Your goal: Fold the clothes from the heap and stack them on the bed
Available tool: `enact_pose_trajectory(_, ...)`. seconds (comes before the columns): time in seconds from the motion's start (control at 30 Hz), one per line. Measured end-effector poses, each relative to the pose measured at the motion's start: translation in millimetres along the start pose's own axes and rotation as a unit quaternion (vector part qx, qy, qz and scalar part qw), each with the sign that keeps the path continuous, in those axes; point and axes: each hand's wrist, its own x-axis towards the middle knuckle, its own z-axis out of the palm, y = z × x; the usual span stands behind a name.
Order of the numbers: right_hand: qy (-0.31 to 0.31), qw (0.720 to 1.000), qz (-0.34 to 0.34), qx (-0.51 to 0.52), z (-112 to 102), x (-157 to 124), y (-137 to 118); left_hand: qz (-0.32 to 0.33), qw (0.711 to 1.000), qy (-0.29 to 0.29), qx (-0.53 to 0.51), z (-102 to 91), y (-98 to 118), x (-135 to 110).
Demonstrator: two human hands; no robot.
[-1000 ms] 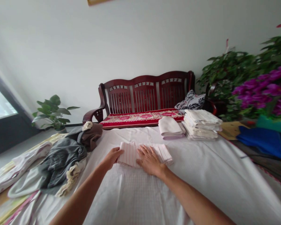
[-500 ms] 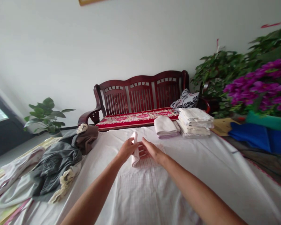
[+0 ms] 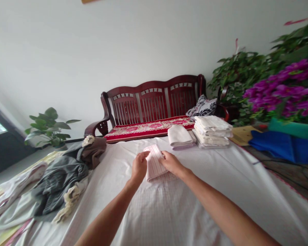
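A pink-and-white striped cloth point(image 3: 155, 167), folded into a small rectangle, is tilted up between my hands at the middle of the white-covered table point(image 3: 195, 201). My left hand point(image 3: 140, 165) pinches its left edge. At its right edge my right hand point(image 3: 171, 162) grips with the thumb on top; the other fingers are partly hidden. Beyond my right hand lies a short pile of folded white cloths point(image 3: 180, 136), and beside it a taller stack of folded white cloths point(image 3: 212, 128).
Crumpled grey clothing point(image 3: 60, 181) and other garments lie along the left. A wooden bench point(image 3: 154, 102) with a red cover stands behind the table. On the right are a blue cloth point(image 3: 282, 145), dark cables and purple flowers point(image 3: 287, 90). A potted plant point(image 3: 51, 124) is back left.
The striped cloth stood on edge with my right fingers spread beside it; now its striped face is turned up, folded over, and both hands grip its sides. The view shifted slightly.
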Motion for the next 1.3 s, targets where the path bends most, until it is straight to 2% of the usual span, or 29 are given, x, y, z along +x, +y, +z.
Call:
enact_pose_trajectory(0.07,0.008,0.999,0.002,-0.052,-6.0,-4.3,-0.2,0.056,0.997,-0.001,0.051,6.4,-8.4,-6.0)
enact_pose_trajectory(0.23,0.023,0.988,0.014,-0.152,-16.9,-16.6,-1.7,0.133,0.975,-0.086,0.158,26.1,-18.7,-18.3)
enact_pose_trajectory(0.4,0.028,0.962,0.019,-0.271,-22.0,-27.3,1.9,0.150,0.942,-0.165,0.250,35.0,-13.3,-25.0)
enact_pose_trajectory(0.5,0.030,0.953,0.016,-0.300,-22.7,-31.6,7.8,0.149,0.923,-0.207,0.287,35.8,-5.6,-25.7)
enact_pose_trajectory(0.7,0.037,0.941,-0.004,-0.337,-28.0,-35.4,14.2,0.185,0.892,-0.231,0.341,38.8,6.8,-25.2)
enact_pose_trajectory(0.9,0.076,0.916,-0.065,-0.389,-33.2,-39.7,14.7,0.227,0.869,-0.224,0.378,48.3,3.6,-30.5)
enact_pose_trajectory(1.03,0.067,0.924,-0.065,-0.370,-39.1,-35.5,25.4,0.235,0.867,-0.217,0.382,51.6,-0.6,-32.0)
enact_pose_trajectory(1.17,0.048,0.947,-0.041,-0.314,-47.8,-27.7,35.2,0.213,0.879,-0.255,0.341,46.7,-1.6,-22.8)
enact_pose_trajectory(1.3,0.092,0.947,-0.042,-0.304,-48.1,-25.7,30.0,0.171,0.902,-0.243,0.312,42.1,3.0,-6.9)
